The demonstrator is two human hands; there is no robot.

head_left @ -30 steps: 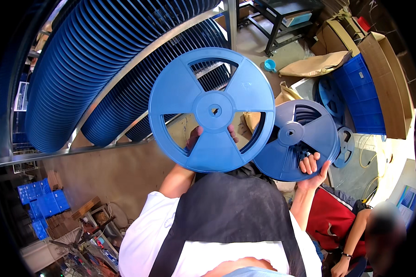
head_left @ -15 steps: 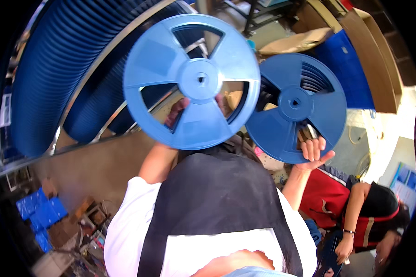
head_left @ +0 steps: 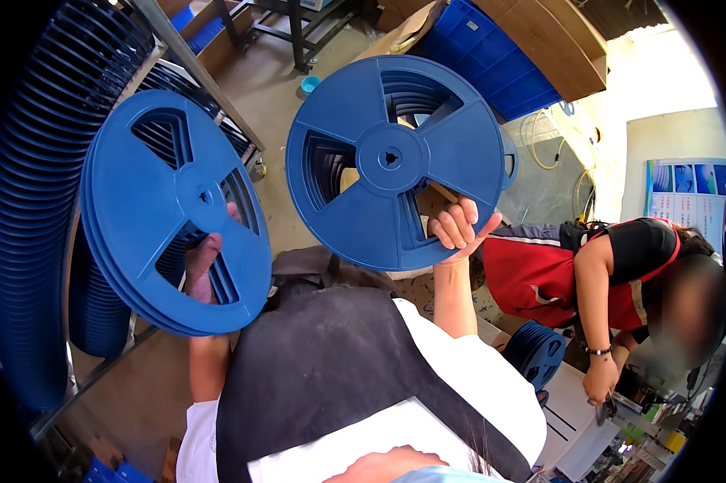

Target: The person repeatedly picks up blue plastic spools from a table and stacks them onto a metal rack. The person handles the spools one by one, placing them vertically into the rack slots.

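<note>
Two stacks of blue plastic reels are held up in front of me. The left stack [head_left: 141, 153] is tilted, with several rims lying close together. My left hand [head_left: 203, 270] grips it, the thumb side showing through a window of the front reel and a fingertip through another; the remaining fingers are hidden behind. In the middle, the right stack [head_left: 339, 105] faces me, several layers deep through its cut-out windows. Curled through its lower window are the fingers of my right hand [head_left: 459, 227], with the thumb pointing outward. A gap separates the two stacks.
Long rows of dark blue reels [head_left: 33, 201] fill a metal-framed rack [head_left: 210, 68] at left. A blue crate [head_left: 492, 60] and cardboard box [head_left: 552, 36] stand at far right. Another person [head_left: 532, 270] in a red apron works at right, near more blue reels [head_left: 534, 352].
The view has swung round. The left stack has moved left and turned aslant, no longer overlapping the right one. The right stack now appears nearer the middle. Both hands keep their hold.
</note>
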